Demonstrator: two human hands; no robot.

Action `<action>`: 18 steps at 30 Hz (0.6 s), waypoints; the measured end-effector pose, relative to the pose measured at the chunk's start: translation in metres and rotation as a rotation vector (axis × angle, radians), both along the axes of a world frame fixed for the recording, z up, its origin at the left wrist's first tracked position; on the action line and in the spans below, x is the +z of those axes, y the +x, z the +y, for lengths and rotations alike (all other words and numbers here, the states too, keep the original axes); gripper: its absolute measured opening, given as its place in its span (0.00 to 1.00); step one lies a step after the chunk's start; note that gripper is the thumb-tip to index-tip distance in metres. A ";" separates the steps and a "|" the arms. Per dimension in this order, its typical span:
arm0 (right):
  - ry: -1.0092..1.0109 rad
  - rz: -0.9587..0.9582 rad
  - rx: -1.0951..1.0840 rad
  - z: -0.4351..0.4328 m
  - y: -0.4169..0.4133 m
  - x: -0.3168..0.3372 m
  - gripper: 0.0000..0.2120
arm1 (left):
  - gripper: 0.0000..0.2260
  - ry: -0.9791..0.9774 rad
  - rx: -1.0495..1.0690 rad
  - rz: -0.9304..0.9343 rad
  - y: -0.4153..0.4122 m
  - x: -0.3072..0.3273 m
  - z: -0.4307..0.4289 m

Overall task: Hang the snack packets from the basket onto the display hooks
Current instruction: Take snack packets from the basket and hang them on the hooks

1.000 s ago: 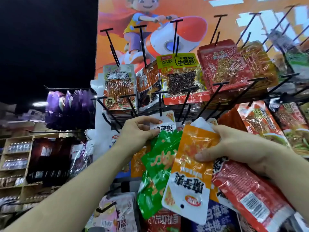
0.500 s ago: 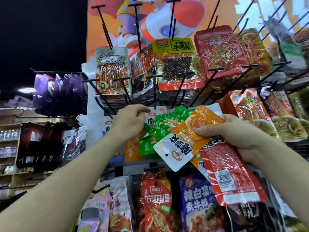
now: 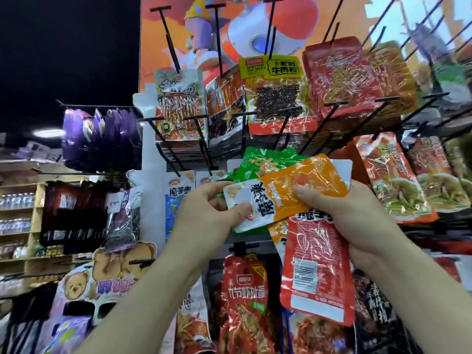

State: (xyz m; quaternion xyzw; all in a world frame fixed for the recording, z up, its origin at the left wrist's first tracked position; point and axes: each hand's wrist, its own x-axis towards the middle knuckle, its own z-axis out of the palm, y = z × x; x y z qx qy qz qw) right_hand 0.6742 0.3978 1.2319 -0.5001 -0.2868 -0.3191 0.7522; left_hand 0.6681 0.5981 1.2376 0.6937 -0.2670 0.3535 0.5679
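Both hands are raised in front of the display rack. My right hand grips a fan of snack packets: an orange-and-white packet on top lying sideways, a green packet behind it and a red packet hanging below. My left hand pinches the white end of the orange packet between thumb and fingers. Black display hooks stick out above the hands, several of them bare. The basket is out of view.
Hung packets fill the rack: a yellow-topped one, red ones to the right, blue-and-white ones behind my left hand. Purple bags hang at left, and wooden shelves stand further left. A red packet hangs below.
My left hand left the hung packets on the rack and took hold of the white end of the orange packet. The orange packet has swung from hanging to lying sideways.
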 end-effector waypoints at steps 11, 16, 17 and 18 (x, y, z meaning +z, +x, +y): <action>-0.065 0.011 0.060 0.017 -0.005 -0.006 0.09 | 0.07 0.189 0.417 -0.333 -0.002 0.025 0.002; -0.073 -0.039 0.011 0.016 -0.005 -0.004 0.09 | 0.09 0.146 0.372 -0.365 -0.006 0.029 0.005; -0.086 -0.042 0.014 0.016 -0.008 -0.003 0.08 | 0.10 0.091 0.297 -0.310 -0.006 0.031 0.007; -0.104 -0.056 0.001 0.014 -0.005 -0.003 0.09 | 0.11 0.024 0.209 -0.231 -0.006 0.032 0.010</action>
